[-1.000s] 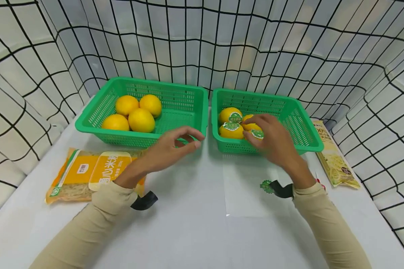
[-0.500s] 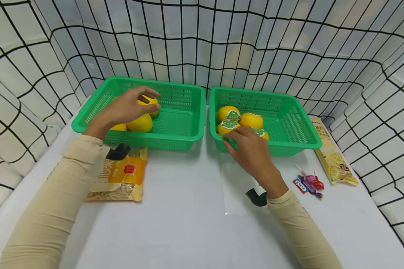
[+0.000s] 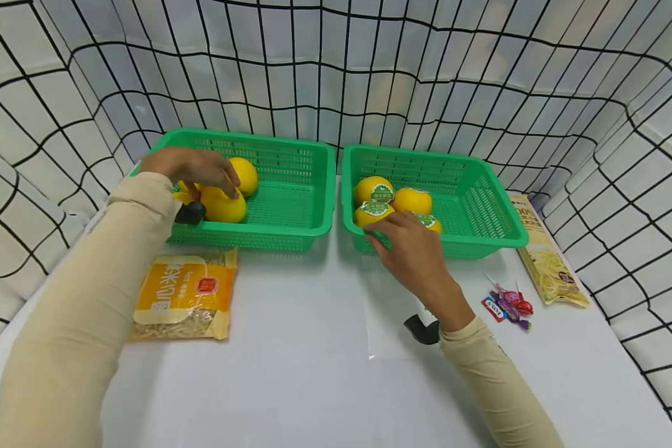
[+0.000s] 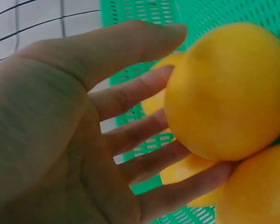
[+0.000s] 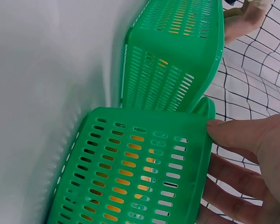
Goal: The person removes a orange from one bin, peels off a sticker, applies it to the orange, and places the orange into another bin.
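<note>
My left hand (image 3: 193,168) reaches over the near-left side of the left green basket (image 3: 294,199), among several oranges (image 3: 224,208). In the left wrist view its fingers are extended and spread, with fingertips at the side of one orange (image 4: 228,93); the thumb lies near that fruit's top. Part of the group is hidden under the hand. My right hand (image 3: 411,255) is at the front rim of the right green basket (image 3: 476,208). The right wrist view shows the thumb on the rim's outside and fingers behind it, pinching it. Several yellow fruits (image 3: 411,200) with green labels sit inside.
An orange-and-clear food packet (image 3: 185,295) lies before the left basket. Lollipops and small sweets (image 3: 509,305) lie on the right, beside a long yellow packet (image 3: 551,255). Black netting (image 3: 341,68) encloses the white table (image 3: 291,373) at the back and sides.
My left hand has moved left from between the baskets, then down onto the oranges. My right hand has drawn back from the labelled fruits to its basket's front rim.
</note>
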Tool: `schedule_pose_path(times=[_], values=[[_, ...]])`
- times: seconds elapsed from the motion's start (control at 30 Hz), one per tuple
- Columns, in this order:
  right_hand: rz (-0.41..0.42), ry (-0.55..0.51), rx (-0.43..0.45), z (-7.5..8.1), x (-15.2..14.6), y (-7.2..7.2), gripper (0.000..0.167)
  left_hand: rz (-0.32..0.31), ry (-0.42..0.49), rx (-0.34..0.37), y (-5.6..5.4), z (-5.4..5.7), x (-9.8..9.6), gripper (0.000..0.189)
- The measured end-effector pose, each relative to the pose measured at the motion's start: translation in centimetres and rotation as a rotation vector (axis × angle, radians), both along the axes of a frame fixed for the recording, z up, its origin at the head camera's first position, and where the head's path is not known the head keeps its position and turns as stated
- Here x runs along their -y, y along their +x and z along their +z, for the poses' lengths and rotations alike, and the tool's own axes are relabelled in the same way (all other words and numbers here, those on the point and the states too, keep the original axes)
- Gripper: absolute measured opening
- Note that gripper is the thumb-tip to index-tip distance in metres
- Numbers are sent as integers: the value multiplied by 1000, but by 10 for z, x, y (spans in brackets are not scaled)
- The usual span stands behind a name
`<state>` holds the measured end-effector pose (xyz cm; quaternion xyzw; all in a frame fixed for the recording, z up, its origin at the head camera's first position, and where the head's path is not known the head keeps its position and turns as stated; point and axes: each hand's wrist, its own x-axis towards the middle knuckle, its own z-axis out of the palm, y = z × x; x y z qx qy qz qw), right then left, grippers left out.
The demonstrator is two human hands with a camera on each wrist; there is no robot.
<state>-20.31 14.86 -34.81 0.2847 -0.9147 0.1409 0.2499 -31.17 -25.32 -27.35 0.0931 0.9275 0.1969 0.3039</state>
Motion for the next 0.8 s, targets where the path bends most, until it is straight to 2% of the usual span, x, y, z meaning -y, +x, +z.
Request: schedule_pose_path(times=[0.2,0.27,0.43,0.5,0.63,0.73,0.8], values=[[1,0,-5,0,0,-1,18,-54,-102,64,-3,-4,-8,67],[1,1,0,0,0,-1,19,-69,-140,105,-5,-6,-12,69],[0,-4,16,0,0,1,20,-89,-172,174,-5,-9,-21,50],[-2,-6,21,0,-1,1,20,-97,-169,160,-4,-10,-22,48],[4,-4,33,1,0,1,20,-72,-134,76,-1,-7,-19,67],[7,5,45,2,-1,0,21,-37,-46,-10,4,-1,-16,79],[9,10,53,3,-2,-1,21,-34,26,-71,8,5,-18,79]])
